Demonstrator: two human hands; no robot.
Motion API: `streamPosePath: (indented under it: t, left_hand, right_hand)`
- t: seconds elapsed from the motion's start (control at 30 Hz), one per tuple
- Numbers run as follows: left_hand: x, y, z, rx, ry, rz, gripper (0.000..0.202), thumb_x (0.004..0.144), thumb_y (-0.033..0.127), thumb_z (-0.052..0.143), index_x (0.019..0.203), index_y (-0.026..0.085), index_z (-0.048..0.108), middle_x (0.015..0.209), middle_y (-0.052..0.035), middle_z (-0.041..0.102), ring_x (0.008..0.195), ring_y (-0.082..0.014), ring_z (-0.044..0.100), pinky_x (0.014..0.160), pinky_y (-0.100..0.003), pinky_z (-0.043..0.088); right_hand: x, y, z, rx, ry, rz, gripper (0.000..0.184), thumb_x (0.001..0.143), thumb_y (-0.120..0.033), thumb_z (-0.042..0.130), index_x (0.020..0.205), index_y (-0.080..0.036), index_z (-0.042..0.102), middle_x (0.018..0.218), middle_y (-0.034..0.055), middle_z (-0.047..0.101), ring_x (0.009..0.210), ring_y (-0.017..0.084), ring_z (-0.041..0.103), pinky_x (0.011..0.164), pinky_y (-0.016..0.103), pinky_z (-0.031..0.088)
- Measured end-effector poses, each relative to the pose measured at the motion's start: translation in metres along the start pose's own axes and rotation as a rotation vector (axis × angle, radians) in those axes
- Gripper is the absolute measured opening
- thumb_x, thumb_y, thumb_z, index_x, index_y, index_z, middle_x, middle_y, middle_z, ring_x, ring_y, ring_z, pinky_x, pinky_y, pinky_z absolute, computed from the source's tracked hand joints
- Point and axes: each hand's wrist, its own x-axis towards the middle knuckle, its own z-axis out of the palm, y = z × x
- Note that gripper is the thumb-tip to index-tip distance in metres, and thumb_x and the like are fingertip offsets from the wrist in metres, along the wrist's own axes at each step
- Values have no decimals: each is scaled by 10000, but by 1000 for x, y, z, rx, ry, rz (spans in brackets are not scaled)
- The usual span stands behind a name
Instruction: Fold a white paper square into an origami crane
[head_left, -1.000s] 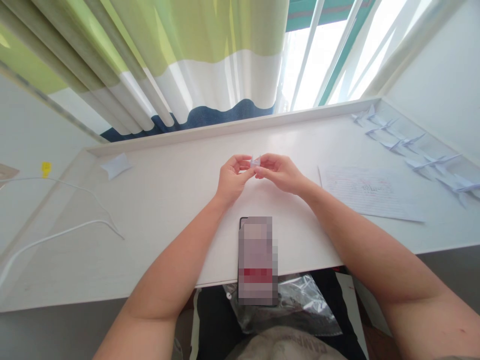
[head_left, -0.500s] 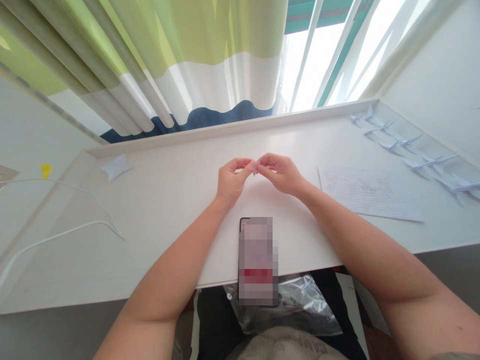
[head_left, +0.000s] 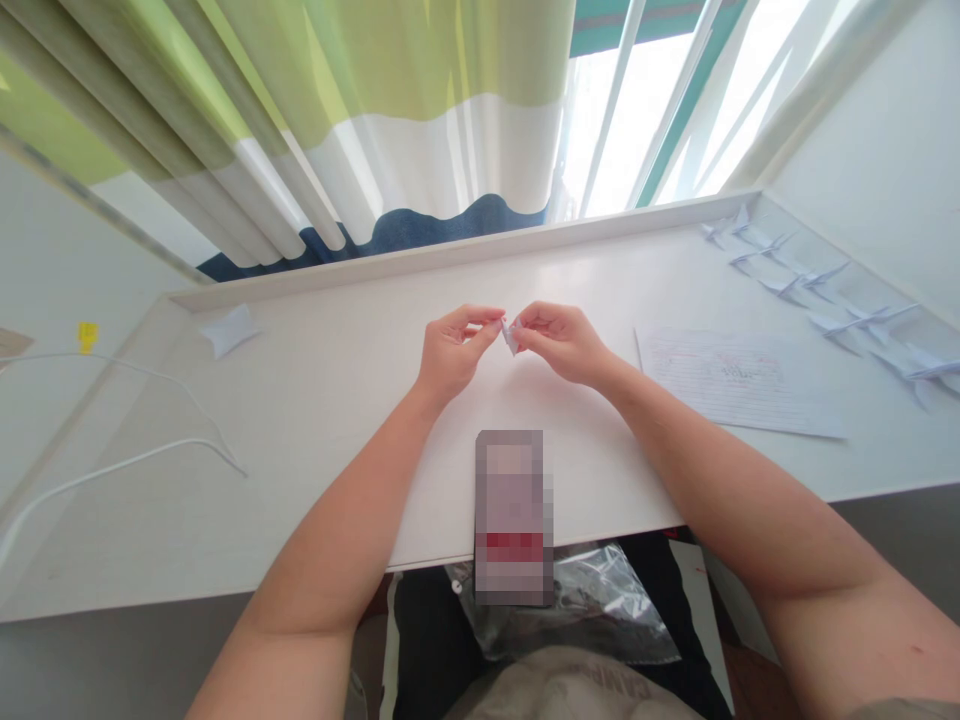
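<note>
Between my hands, above the middle of the white desk, is a small piece of folded white paper [head_left: 511,337]. My right hand [head_left: 559,340] pinches it between thumb and fingertips. My left hand [head_left: 456,350] also has thumb and fingers pinched together, its fingertips at the paper's left edge. Much of the paper is covered by fingers, so its full shape does not show. Below the hands a phone [head_left: 513,500] with a blurred screen lies over the desk's front edge.
Several folded white paper shapes [head_left: 862,322] stand along the right side of the desk [head_left: 337,480]. Near them lies a written sheet [head_left: 742,380]. A folded paper [head_left: 229,332] and a white cable [head_left: 150,452] are at left. A clear plastic bag [head_left: 607,605] rests on my lap.
My left hand has shifted slightly left, so the hands are a little farther apart and more of the folded paper shows. The view has tilted slightly.
</note>
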Motion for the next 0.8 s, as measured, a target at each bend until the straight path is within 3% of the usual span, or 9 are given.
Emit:
streamPosePath:
  t: [0.3, 0.5, 0.7, 0.8]
  left_hand:
    - [-5, 2, 2, 184, 58, 99, 12, 880, 235, 794, 876, 243, 803, 903, -17, 828, 902, -183, 758, 807, -322, 584]
    - [-7, -2, 0, 329, -61, 238, 43, 885, 193, 732, 878, 231, 748, 931, -18, 833, 923, -178, 781, 817, -317, 594]
    - [-6, -5, -1, 279, -41, 248, 184, 942, 230, 735, 1125, 242, 749, 1025, -31, 845, 913, -159, 794, 793, -292, 607]
    - [-5, -7, -1, 269, -43, 230, 170, 981, 258, 716, 1133, 244, 793, 1060, -47, 857, 972, -171, 803, 808, -293, 614]
  right_hand:
    - [-1, 0, 1, -8, -6, 14, 267, 883, -453, 859, 821, -237, 714, 758, 8, 726, 759, 185, 681, 810, 421, 636]
    - [1, 2, -2, -12, 4, 1, 246, 901, -423, 839, 830, -232, 701, 764, 7, 722, 761, 177, 682, 798, 404, 634]
    - [1, 1, -3, -14, -1, -14, 203, 910, -385, 823, 845, -229, 709, 760, 4, 731, 754, 170, 686, 787, 394, 639]
    - [0, 1, -3, -20, -18, -10, 215, 914, -400, 826, 850, -230, 711, 765, 7, 734, 760, 175, 690, 796, 400, 642]
